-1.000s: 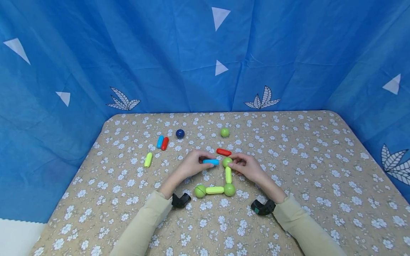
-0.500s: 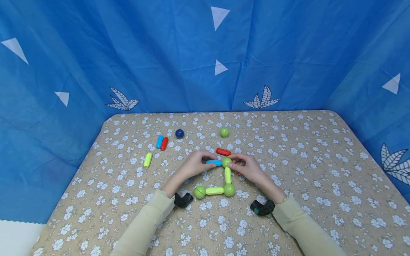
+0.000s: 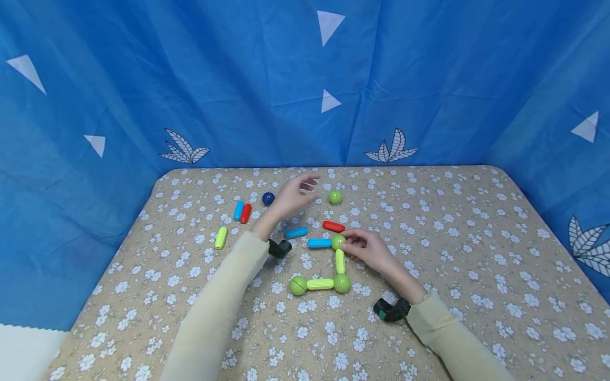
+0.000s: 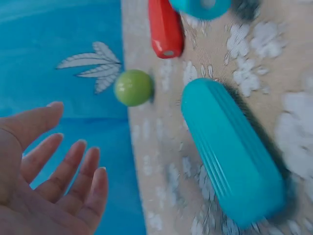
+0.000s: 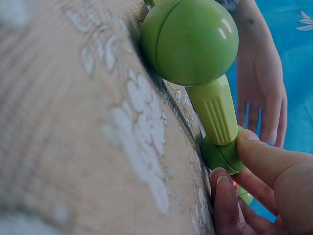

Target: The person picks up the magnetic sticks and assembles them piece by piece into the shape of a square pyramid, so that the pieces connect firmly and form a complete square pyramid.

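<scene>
My right hand (image 3: 369, 248) pinches a green ball (image 3: 339, 242) at the upper corner of a joined shape. A blue rod (image 3: 319, 243) lies against that ball's left side. A yellow-green rod (image 3: 340, 261) runs from it down to another green ball (image 3: 342, 283), and a second yellow-green rod (image 3: 320, 284) leads left to a third green ball (image 3: 298, 286). My left hand (image 3: 292, 196) is held over the table with loose, parted fingers and nothing in them, left of a lone green ball (image 3: 335, 197). The left wrist view shows its fingers (image 4: 80, 156) apart from everything.
Another blue rod (image 3: 296, 233) lies loose below my left hand, near a red rod (image 3: 333, 226). Further left are a dark blue ball (image 3: 268, 199), a blue rod (image 3: 239, 210), a red rod (image 3: 245, 213) and a yellow-green rod (image 3: 221, 238). Blue curtain (image 3: 267, 79) surrounds the table.
The left hand brought the blue rod right against the held ball, let go of it, and moved up and away. A loose blue rod is now uncovered. My right hand stays put.
</scene>
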Tool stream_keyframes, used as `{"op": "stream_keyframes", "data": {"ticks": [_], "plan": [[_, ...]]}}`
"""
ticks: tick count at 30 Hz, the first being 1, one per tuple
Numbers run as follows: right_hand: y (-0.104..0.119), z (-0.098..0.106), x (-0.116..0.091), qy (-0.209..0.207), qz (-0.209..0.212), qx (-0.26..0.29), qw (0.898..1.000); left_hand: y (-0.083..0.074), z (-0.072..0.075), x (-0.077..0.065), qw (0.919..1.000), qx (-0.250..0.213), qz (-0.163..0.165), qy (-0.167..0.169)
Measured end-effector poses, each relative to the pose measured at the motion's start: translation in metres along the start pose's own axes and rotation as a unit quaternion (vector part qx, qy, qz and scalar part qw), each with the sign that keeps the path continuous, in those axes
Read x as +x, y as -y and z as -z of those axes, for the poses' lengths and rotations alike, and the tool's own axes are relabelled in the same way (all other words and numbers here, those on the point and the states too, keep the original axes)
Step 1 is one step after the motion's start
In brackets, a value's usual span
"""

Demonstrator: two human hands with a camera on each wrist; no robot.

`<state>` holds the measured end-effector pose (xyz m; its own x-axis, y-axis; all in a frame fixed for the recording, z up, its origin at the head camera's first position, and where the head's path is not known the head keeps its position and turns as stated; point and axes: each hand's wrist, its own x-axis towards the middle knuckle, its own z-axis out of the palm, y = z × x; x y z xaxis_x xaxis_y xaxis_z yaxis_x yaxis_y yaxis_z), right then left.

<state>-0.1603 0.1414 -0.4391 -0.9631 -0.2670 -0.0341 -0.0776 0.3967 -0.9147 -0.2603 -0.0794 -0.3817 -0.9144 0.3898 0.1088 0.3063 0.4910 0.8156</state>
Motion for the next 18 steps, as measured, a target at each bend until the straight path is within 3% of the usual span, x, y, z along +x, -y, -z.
{"op": "stream_keyframes", "data": {"ticks": [5,10,13,18], "plan": [[-0.001,0.001,-0.001,0.008,0.003,0.012,1.000,0.003,-0.015,0.025,0.9968,0.038,0.003,0.071],[0.000,0.000,-0.001,0.014,-0.002,0.019,1.000,-0.003,-0.029,0.034,0.9852,0.107,0.000,0.134],[-0.001,0.000,0.000,0.012,-0.001,0.018,1.000,-0.005,-0.035,0.034,0.9771,0.156,-0.005,0.145],[-0.003,0.001,0.000,0.010,0.005,0.011,1.000,0.003,-0.040,0.034,0.9692,0.210,-0.013,0.129]]}}
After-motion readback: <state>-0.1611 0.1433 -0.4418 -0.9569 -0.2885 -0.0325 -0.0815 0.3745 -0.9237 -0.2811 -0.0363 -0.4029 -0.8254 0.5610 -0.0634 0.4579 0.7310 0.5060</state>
